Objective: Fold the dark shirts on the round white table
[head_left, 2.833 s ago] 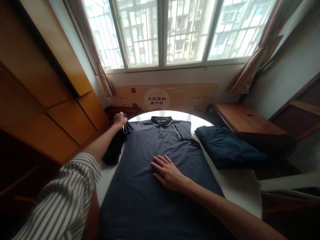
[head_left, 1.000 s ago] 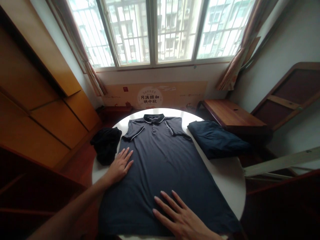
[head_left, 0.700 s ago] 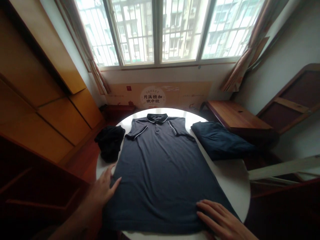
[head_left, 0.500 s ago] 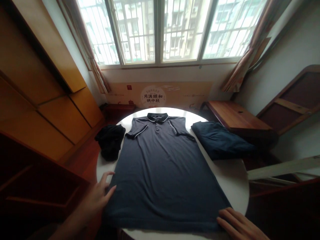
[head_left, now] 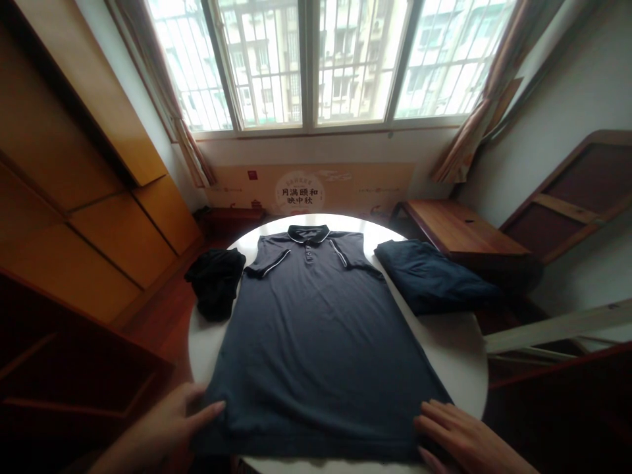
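A dark grey-blue polo shirt (head_left: 316,342) lies front up on a round white table (head_left: 461,355), its black collar toward the window and its hem toward me. Both short sleeves, edged with white piping, rest folded inward. At the lower left side, my left hand (head_left: 180,415) has its thumb on top of the cloth, with the other fingers mostly hidden behind the edge. My right hand (head_left: 454,431) is closed at the right hem corner, fingers over the fabric and thumb low at the hem.
A crumpled black cloth (head_left: 214,283) sits at the table's left edge. Folded dark blue clothing (head_left: 429,276) lies at the right. Beyond stand a low wooden table (head_left: 469,227) and, at left, wooden cabinets (head_left: 123,230). A barred window (head_left: 309,66) is ahead.
My left hand has moved down along the shirt's left side toward the hem and closed on the edge. My right hand stays at the right corner, shifted slightly left in view.
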Action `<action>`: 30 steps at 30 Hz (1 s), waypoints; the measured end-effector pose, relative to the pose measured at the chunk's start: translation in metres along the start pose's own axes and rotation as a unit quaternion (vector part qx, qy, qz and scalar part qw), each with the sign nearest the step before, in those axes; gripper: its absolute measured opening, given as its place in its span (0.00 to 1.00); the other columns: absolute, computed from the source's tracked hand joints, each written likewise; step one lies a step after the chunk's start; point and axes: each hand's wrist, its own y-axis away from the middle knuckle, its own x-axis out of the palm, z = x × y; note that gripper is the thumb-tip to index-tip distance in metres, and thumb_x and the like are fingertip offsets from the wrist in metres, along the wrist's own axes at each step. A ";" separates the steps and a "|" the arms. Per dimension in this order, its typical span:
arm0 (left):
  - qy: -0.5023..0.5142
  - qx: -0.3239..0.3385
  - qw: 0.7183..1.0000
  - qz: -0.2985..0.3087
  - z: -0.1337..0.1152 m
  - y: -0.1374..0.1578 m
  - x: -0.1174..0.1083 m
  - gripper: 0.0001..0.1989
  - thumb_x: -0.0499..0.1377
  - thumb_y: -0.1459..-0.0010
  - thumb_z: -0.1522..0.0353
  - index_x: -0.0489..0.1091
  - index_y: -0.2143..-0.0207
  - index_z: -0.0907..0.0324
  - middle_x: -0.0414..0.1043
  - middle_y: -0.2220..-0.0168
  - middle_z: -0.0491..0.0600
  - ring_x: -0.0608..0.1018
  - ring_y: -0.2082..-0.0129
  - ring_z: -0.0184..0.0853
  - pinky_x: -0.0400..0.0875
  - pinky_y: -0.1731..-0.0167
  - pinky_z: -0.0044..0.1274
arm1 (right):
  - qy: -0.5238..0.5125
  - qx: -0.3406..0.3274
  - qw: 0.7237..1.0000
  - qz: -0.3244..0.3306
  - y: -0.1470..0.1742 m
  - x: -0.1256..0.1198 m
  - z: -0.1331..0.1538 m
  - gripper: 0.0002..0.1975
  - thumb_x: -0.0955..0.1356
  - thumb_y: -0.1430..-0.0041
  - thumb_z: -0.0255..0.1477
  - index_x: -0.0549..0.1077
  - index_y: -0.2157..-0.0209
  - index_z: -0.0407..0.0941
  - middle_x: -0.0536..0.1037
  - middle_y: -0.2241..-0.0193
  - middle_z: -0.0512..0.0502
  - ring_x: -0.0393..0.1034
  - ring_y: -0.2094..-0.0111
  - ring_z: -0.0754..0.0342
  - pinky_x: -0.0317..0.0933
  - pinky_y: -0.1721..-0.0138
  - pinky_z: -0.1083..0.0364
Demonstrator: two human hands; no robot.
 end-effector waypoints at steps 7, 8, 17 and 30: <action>0.129 0.100 0.986 -0.035 -0.035 0.026 0.015 0.31 0.68 0.53 0.48 0.68 0.51 0.53 0.77 0.56 0.50 0.78 0.54 0.45 0.76 0.58 0.29 | -0.146 -0.017 0.988 0.040 -0.151 -0.010 0.009 0.09 0.63 0.34 0.28 0.74 0.65 0.43 0.75 0.66 0.43 0.71 0.64 0.53 0.64 0.61 0.55; 0.148 0.114 0.982 -0.026 -0.039 0.028 0.023 0.30 0.67 0.51 0.49 0.66 0.50 0.52 0.76 0.57 0.49 0.79 0.58 0.42 0.77 0.63 0.26 | -0.171 -0.025 0.984 0.042 -0.182 -0.012 0.010 0.09 0.64 0.35 0.28 0.74 0.66 0.42 0.75 0.67 0.44 0.70 0.66 0.55 0.63 0.62 0.56; 0.036 0.309 0.949 0.044 -0.079 0.023 0.059 0.15 0.60 0.40 0.56 0.67 0.57 0.55 0.69 0.65 0.48 0.73 0.69 0.31 0.71 0.70 0.20 | -0.207 0.060 0.968 0.131 -0.332 0.006 0.069 0.20 0.62 0.33 0.43 0.74 0.55 0.42 0.78 0.67 0.46 0.75 0.68 0.51 0.68 0.65 0.52; -0.202 0.130 0.918 -0.315 -0.242 -0.270 -0.086 0.07 0.60 0.48 0.69 0.76 0.67 0.63 0.80 0.62 0.59 0.79 0.53 0.46 0.71 0.57 0.24 | -0.098 -0.005 0.981 0.168 -0.243 0.048 0.129 0.20 0.64 0.38 0.38 0.71 0.48 0.44 0.75 0.53 0.31 0.74 0.56 0.37 0.70 0.62 0.43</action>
